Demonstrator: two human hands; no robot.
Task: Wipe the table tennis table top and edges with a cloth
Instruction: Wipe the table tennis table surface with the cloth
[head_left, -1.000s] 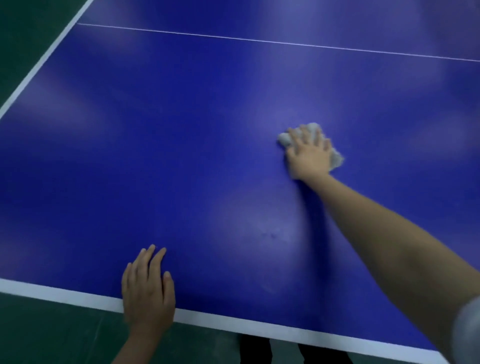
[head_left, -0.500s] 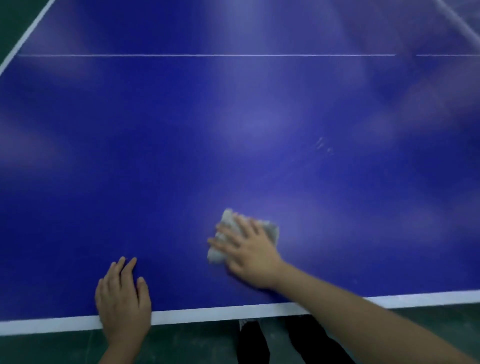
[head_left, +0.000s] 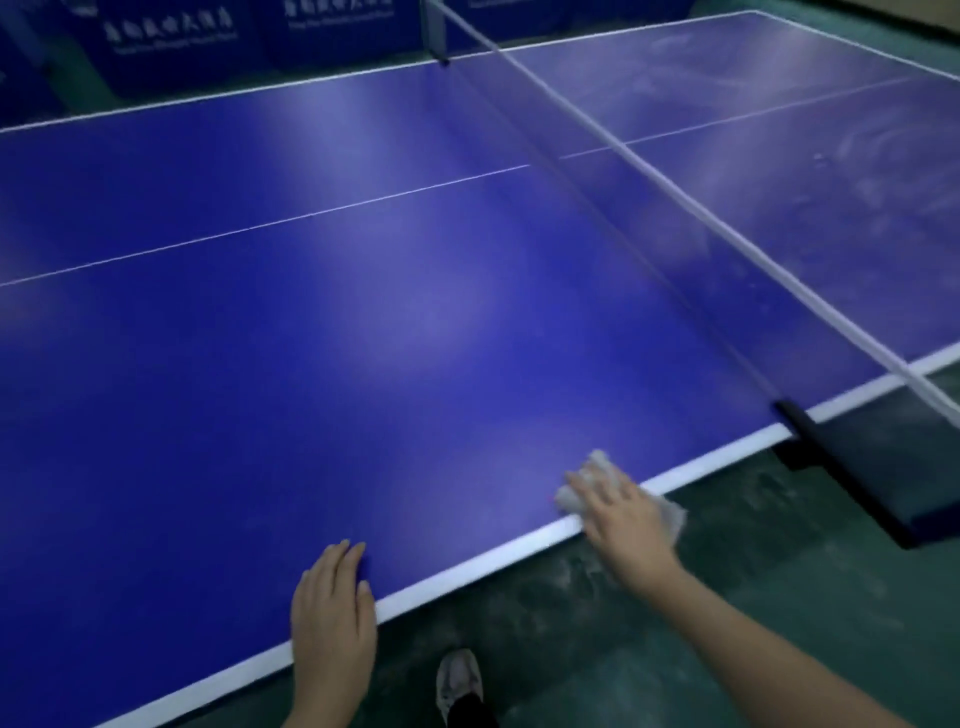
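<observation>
- Fingers of right hand (head_left: 626, 519): straight, spread, pressing flat on white cloth (head_left: 597, 462).
- Cloth: bunched over white near edge of table (head_left: 363, 322), close to net (head_left: 675, 195).
- Left hand (head_left: 332, 613): fingers straight, flat on same edge, holding nothing.
- Shoe (head_left: 457, 680) on green floor (head_left: 545, 623) below.

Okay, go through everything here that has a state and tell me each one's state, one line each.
cloth: crumpled, pressed on the table at its near edge, part overhanging.
right hand: flat on the cloth, fingers spread.
left hand: flat on the table's edge, holding nothing.
near half: glossy, no smears showing.
far half: streaked with dusty smears.
net: up, stretched across the table.
</observation>
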